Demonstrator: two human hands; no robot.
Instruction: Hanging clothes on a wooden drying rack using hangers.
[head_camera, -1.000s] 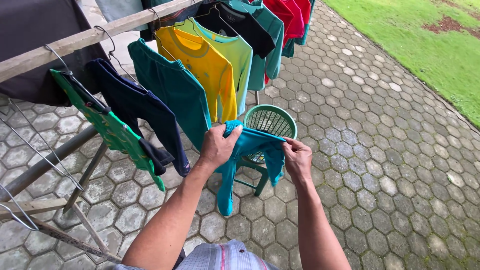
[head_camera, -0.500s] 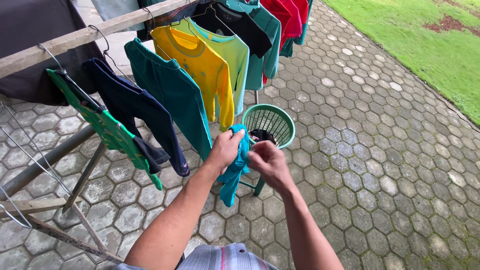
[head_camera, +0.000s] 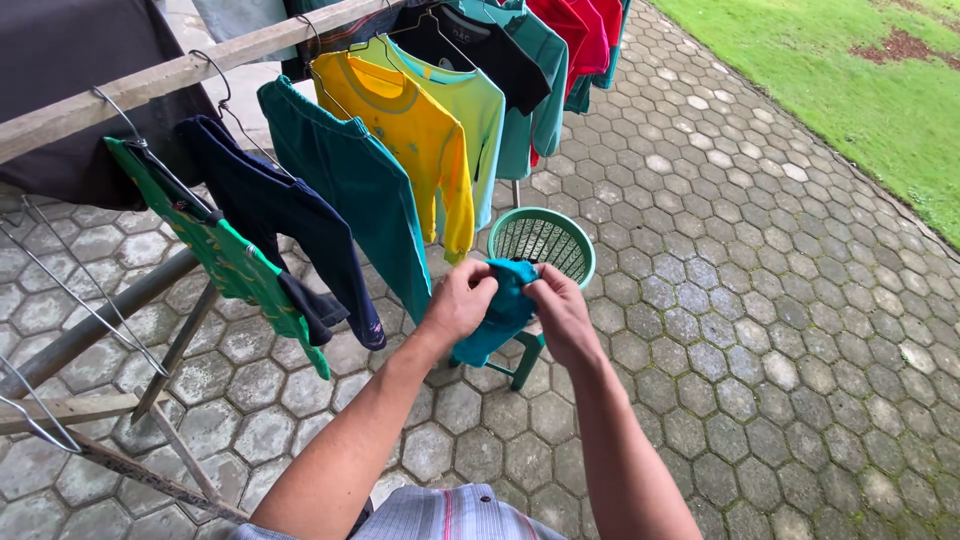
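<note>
Both hands, left hand and right hand, pinch a bunched teal garment between them, in front of the green basket. The basket's near rim and the stool under it are partly hidden by the cloth and hands. Hung clothes on the wooden rail crowd the left; open paving lies to the right.

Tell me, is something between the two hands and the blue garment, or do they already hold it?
Nothing stands between them. The left hand and the right hand both grip the bunched blue garment directly, just in front of the green basket.
</note>
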